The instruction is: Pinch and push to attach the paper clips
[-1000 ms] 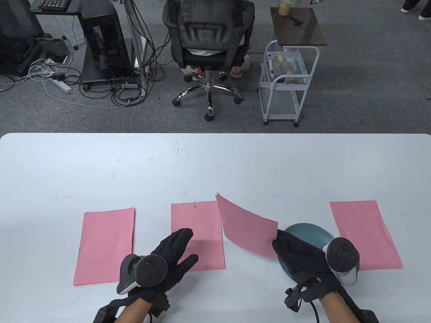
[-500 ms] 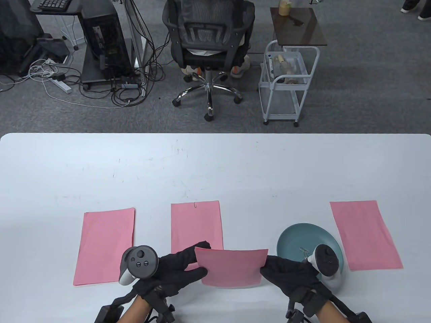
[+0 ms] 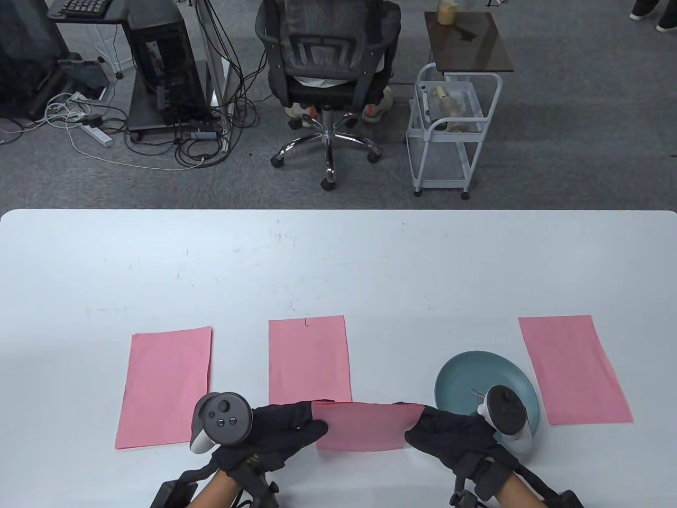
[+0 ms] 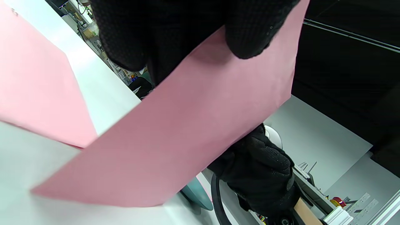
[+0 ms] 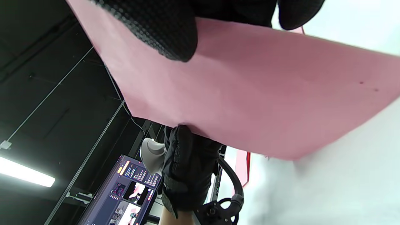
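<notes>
Both hands hold one pink sheet point(image 3: 365, 426) between them near the table's front edge, with its lower edge at the table. My left hand point(image 3: 288, 426) pinches its left end, thumb on the paper in the left wrist view point(image 4: 247, 34). My right hand point(image 3: 441, 431) pinches its right end; the right wrist view shows the sheet point(image 5: 265, 93) under my fingers point(image 5: 162, 31). A teal plate point(image 3: 465, 378) with paper clips point(image 3: 477, 393) sits just behind my right hand. A second pink sheet point(image 3: 308, 360) lies behind the held one with a clip point(image 3: 306, 321) on its top edge.
Two more pink sheets lie flat, one at the left point(image 3: 165, 386) and one at the right point(image 3: 574, 368). The white table point(image 3: 338, 259) stretches back behind them. An office chair point(image 3: 328, 79) and a white cart point(image 3: 449, 132) stand on the floor beyond the table.
The right hand brought the sheet from beside the plate toward the front edge. The left hand left the middle sheet and took hold of its left end. The sheet now tilts flatter.
</notes>
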`<action>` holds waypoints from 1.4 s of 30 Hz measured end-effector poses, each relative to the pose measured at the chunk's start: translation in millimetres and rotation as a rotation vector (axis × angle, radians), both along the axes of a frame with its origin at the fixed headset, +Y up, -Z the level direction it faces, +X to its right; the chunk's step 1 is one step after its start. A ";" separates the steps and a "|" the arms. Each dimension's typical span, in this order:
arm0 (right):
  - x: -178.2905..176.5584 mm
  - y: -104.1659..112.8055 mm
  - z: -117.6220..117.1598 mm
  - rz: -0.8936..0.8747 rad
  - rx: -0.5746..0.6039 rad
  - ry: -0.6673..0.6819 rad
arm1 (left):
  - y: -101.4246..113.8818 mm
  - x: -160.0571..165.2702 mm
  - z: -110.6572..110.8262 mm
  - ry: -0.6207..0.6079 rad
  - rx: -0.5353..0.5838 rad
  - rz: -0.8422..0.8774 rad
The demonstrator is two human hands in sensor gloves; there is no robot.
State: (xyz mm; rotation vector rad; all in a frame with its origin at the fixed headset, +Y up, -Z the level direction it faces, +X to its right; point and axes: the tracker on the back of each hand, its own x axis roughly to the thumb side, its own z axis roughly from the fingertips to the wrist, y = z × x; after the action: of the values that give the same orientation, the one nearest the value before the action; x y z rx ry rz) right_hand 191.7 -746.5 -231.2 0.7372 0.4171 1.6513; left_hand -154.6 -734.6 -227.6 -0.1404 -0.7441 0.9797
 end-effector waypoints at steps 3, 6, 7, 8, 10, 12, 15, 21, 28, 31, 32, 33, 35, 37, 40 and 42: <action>-0.8 4.4 1.8 0.023 0.058 -0.078 | -0.2 0.6 0.3 -0.012 0.001 0.002; -1.2 4.0 1.1 0.037 0.055 -0.072 | -2.1 0.6 -0.9 -0.045 -0.018 0.036; -1.1 2.8 0.8 0.035 0.044 -0.059 | -3.1 1.0 -1.3 -0.057 -0.026 0.050; -1.0 1.6 0.4 0.028 0.038 -0.060 | -3.9 1.8 -1.5 -0.061 -0.035 0.057; -0.9 0.8 -0.1 0.029 0.033 -0.066 | -5.7 3.7 -2.0 -0.067 -0.042 0.052; -1.2 1.6 0.0 0.031 0.036 -0.067 | -7.6 5.3 -2.1 -0.062 -0.042 0.049; 0.0 1.7 -0.5 0.038 0.045 -0.090 | -9.1 5.9 -2.7 -0.030 -0.048 0.071; 8.4 5.0 -4.2 0.069 0.068 -0.190 | -8.3 1.5 -2.8 0.067 -0.026 0.042; 64.6 40.6 -15.7 0.180 0.238 -0.533 | -13.3 -7.3 -8.7 0.125 -0.053 0.057; 86.5 46.0 -15.1 0.461 0.299 -0.673 | -15.7 -8.7 -10.0 0.140 -0.064 0.060; 90.3 46.2 -15.0 0.563 0.332 -0.698 | -16.5 -8.5 -10.2 0.139 -0.071 0.065; 92.9 45.6 -15.5 0.699 0.362 -0.715 | -17.6 -8.0 -10.4 0.135 -0.081 0.070; 93.2 42.9 -17.4 0.880 0.378 -0.709 | -18.7 -7.0 -10.5 0.126 -0.090 0.072; 91.0 37.8 -20.1 0.996 0.374 -0.689 | -19.1 -6.6 -10.4 0.124 -0.087 0.066; 86.8 29.5 -24.7 1.091 0.330 -0.651 | -19.0 -7.7 -10.4 0.128 -0.079 0.063; 85.3 25.4 -27.0 1.140 0.307 -0.645 | -18.7 -8.6 -10.4 0.133 -0.076 0.065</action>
State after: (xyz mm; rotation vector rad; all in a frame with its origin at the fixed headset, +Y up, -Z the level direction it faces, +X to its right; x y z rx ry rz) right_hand 277.1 -721.2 -258.3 0.0775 0.0828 2.9362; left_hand -163.2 -753.3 -238.0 -0.1162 -0.5926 1.0690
